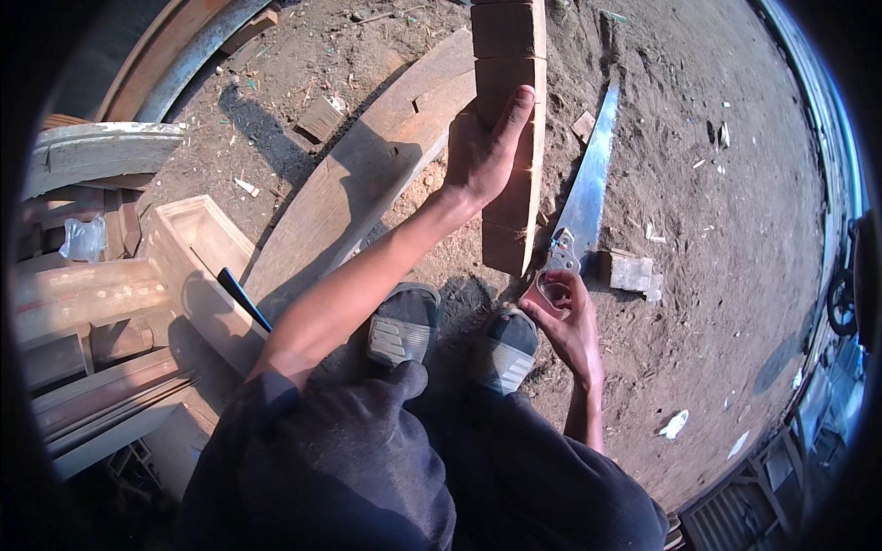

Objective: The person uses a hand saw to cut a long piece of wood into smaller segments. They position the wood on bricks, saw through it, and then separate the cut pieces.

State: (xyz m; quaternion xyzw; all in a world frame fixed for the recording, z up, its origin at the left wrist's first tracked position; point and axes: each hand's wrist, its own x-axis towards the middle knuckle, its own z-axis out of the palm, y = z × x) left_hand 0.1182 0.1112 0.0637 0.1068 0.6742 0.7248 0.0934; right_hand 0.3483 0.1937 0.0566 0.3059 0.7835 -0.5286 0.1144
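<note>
My left hand (487, 156) grips a thick wooden beam (505, 241) about its middle, the thumb laid along its face and the other fingers mostly hidden. Several cut lines cross the beam, which runs away from me. To its right is a handsaw (588, 188) with a long tapering blade pointing away. Its reddish-brown handle is in my right hand (571, 326), fingers curled through the grip. The blade lies along the dirt, or just over it, and does not touch the beam. Left of the beam, a wide curved plank (354, 179) lies at a slant.
My sandalled feet (404, 326) stand close below the beam. A small wood block (632, 274) sits right of the saw handle. Stacked lumber (101, 386) and a hollow wooden piece (207, 248) fill the left side. Sandy ground (726, 275) with scattered chips stretches to the right.
</note>
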